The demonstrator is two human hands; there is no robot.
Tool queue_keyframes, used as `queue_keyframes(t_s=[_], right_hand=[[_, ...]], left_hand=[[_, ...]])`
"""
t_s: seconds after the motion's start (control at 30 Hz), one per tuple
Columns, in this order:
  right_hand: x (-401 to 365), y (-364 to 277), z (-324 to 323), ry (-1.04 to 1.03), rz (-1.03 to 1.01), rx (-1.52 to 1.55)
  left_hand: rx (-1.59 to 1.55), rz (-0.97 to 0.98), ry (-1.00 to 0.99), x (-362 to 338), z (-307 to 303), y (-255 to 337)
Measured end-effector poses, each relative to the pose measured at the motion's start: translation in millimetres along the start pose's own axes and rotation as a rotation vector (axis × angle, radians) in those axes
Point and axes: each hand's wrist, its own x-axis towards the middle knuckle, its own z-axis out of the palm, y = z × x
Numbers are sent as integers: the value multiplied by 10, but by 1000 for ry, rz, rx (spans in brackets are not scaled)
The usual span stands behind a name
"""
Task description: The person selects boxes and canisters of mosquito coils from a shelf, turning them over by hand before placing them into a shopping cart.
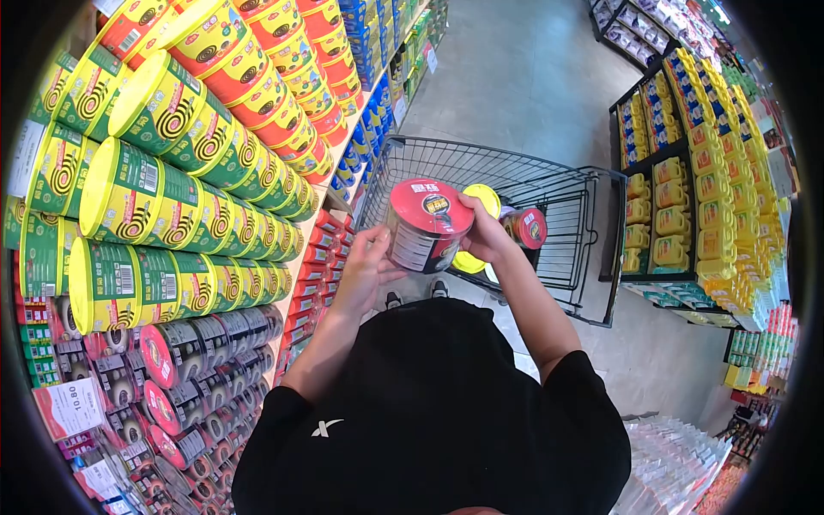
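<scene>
A clear canister with a red lid point(429, 208) is held in front of my chest, its lid tilted toward me. My right hand point(487, 233) grips its right side near the lid. Beside its left side is my left hand point(371, 268), fingers apart and curved, the fingertips at the canister's wall. Behind the canister, the shopping cart point(566, 193) holds yellow-lidded containers point(482, 199) and another red-lidded canister point(529, 228), partly hidden by my right hand and the held canister.
Shelves on the left carry green and yellow canisters point(142, 193), orange and yellow tubs point(275, 94) and red-lidded canisters point(167, 352). A price card point(69, 408) hangs at lower left. On the right stands a rack of yellow bottles point(712, 206). Grey floor point(498, 69) runs ahead.
</scene>
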Motion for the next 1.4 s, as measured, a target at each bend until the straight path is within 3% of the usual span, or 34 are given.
queue_keyframes(t_s=[0.17,0.53,0.83,1.03,1.13,1.23,1.33,1.4], right_hand=[[33,-49,-28,44,-58,21],[181,-141,-272,-85,-134,79],[234,-158,-377,-172,-59,172],[280,-126,-472,-335,-32,203],[175,-157,-307,-246,-50,273],[242,-119,-434,-270,-36,258],[266,-114,-532,-419,-30,238],[251,-110,-540,-387,-30,237]], left_hand=[[71,31,-24,28,0,-18],[105,55,-218,-96,134,34],[218,114,-303,-161,177,-3],[234,178,-419,-218,219,-13],[175,149,-442,-290,288,33],[152,123,-465,-322,317,50],[200,150,-497,-323,316,33],[187,148,-500,-332,342,38]])
